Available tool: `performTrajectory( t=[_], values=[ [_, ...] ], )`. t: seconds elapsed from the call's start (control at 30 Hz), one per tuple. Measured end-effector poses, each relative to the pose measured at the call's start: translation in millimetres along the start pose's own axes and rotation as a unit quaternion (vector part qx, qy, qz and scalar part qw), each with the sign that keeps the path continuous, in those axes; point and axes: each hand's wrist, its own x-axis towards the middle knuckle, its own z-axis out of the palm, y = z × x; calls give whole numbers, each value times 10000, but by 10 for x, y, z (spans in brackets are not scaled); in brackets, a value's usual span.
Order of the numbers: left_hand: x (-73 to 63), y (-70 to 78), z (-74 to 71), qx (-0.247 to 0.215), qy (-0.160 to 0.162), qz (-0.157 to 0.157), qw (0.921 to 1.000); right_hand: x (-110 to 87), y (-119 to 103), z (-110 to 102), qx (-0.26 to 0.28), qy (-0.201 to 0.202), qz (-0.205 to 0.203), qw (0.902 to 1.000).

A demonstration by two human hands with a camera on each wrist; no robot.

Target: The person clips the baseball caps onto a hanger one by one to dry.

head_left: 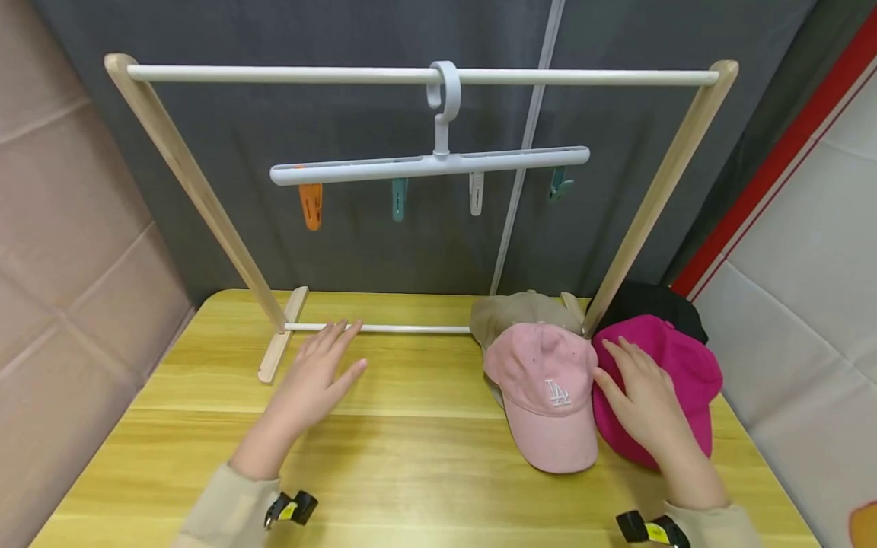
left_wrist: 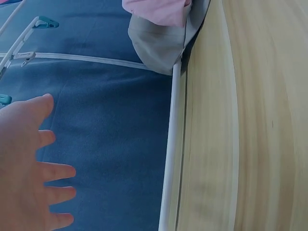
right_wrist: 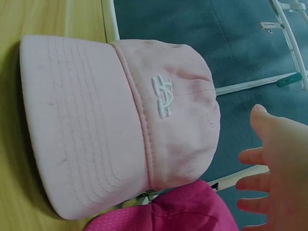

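My left hand [head_left: 311, 380] hovers over the left side of the table with its fingers spread and nothing in it; the left wrist view shows it apart from everything. Over the bright pink cap [head_left: 692, 373] is my right hand [head_left: 644, 392], its fingers extended and holding nothing. A light pink cap [head_left: 541, 373] with white letters lies just left of that hand. Behind it sits a beige cap [head_left: 493, 312], partly covered. A black cap [head_left: 644, 301] shows behind the bright pink one. Whether the right hand touches the bright pink cap, I cannot tell.
A wooden rack [head_left: 185, 171] with a white top bar [head_left: 288, 74] stands across the table [head_left: 411, 472]. From the bar hangs a white hanger [head_left: 438, 164] with an orange clip [head_left: 311, 205], a teal clip [head_left: 400, 199], a white clip [head_left: 476, 194] and a green clip [head_left: 559, 185].
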Motion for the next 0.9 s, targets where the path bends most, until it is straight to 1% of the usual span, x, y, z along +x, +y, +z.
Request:
performTrajectory(
  t=[0.27, 0.37, 0.57, 0.8, 0.9],
  values=[
    [12, 75, 101, -285, 135, 122, 9994, -70, -2, 69, 227, -78, 172, 9996],
    [13, 108, 140, -432, 150, 140, 9989, -92, 4, 98, 260, -55, 179, 9995],
    [18, 179, 217, -693, 124, 22, 9975, -134, 12, 158, 355, -14, 285, 9990],
    [30, 251, 304, -975, 230, -13, 9950, -173, 35, 211, 450, -109, 392, 9982],
    [41, 278, 353, -1107, 229, -36, 9936, -196, 45, 239, 491, -107, 403, 9979]
  ],
)
